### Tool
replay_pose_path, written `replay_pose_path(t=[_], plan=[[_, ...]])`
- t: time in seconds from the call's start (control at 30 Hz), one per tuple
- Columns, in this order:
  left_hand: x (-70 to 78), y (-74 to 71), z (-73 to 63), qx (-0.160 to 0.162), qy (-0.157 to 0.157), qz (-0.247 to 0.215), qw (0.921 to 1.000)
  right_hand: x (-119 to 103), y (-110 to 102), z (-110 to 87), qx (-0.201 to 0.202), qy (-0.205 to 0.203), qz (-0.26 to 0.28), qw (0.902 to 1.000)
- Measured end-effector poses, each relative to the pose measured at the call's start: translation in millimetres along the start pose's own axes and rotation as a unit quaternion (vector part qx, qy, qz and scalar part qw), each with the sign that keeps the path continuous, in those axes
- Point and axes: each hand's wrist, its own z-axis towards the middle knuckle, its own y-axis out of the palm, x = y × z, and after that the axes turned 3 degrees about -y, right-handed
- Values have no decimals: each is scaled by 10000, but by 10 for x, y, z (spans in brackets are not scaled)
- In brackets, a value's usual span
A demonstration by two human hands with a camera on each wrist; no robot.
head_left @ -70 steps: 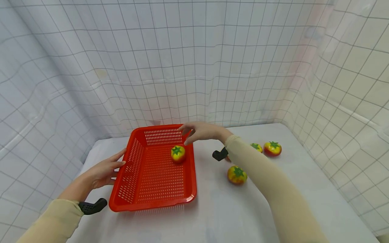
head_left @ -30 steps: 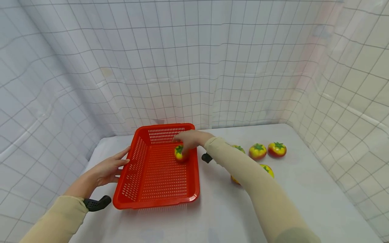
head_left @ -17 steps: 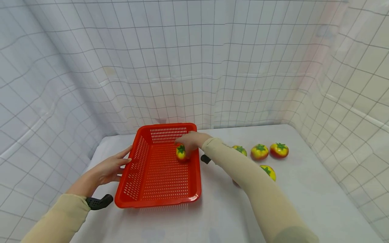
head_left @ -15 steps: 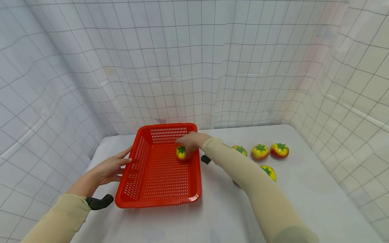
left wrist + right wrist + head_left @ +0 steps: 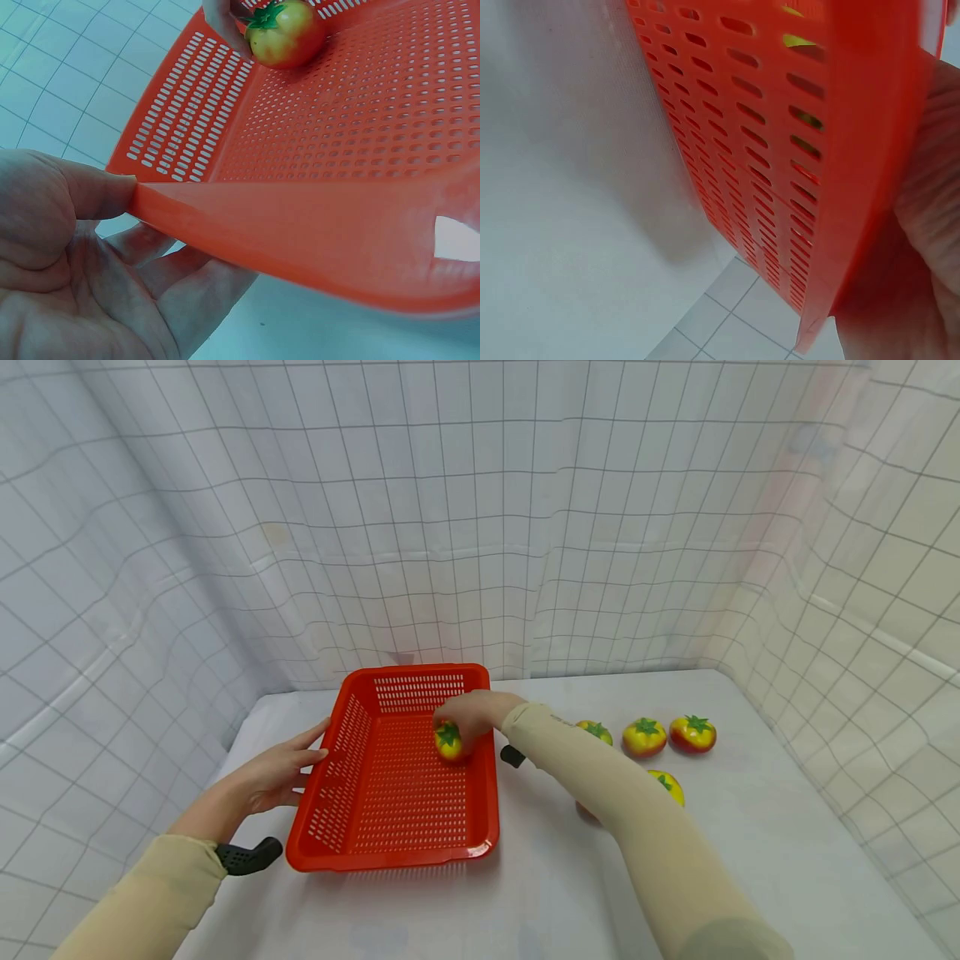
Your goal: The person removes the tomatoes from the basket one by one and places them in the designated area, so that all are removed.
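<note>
A red perforated plastic basket (image 5: pixel 397 858) sits on the white table, holding one yellow-red tomato (image 5: pixel 447 742) with a green star-shaped top near its right side. The right hand (image 5: pixel 474 714) reaches over the basket's right rim and grips this tomato from above; in the left wrist view its fingers (image 5: pixel 221 22) lie against the tomato's side. Part of the tomato is hidden by the hand. At the basket's left side, the left hand (image 5: pixel 273 772) holds the rim, thumb on the upper edge and fingers underneath.
Right of the basket lie several more tomatoes, among them a far-right one (image 5: pixel 692 734), one beside it (image 5: pixel 643 737) and a nearer one (image 5: pixel 666 785). The right forearm partly covers some. White gridded sheets (image 5: pixel 480 527) wall the table at the back and sides.
The right hand has come down from above the basket's back right rim and closed around the tomato inside. The left hand stays at the basket's left rim. The head view has shifted slightly.
</note>
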Motion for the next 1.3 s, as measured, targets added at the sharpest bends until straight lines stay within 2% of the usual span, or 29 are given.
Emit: replay_pose_path(t=[0.17,0.3,0.7,1.07,1.3], plan=[[0,-2,4,-16,10,4,10000,-34,14,-29,-50,-390,-36,9992],[5,-4,11,-24,20,0,10000,-85,19,-87,-134,-532,236,9982],[30,17,19,-42,-20,8,10000,-133,64,-121,-562,-561,782,9938],[-14,1,11,32,-5,-15,10000,-186,71,-101,-748,-586,980,9906],[-13,0,-5,-10,27,-16,10000,-203,44,-131,-694,-811,1340,9852]])
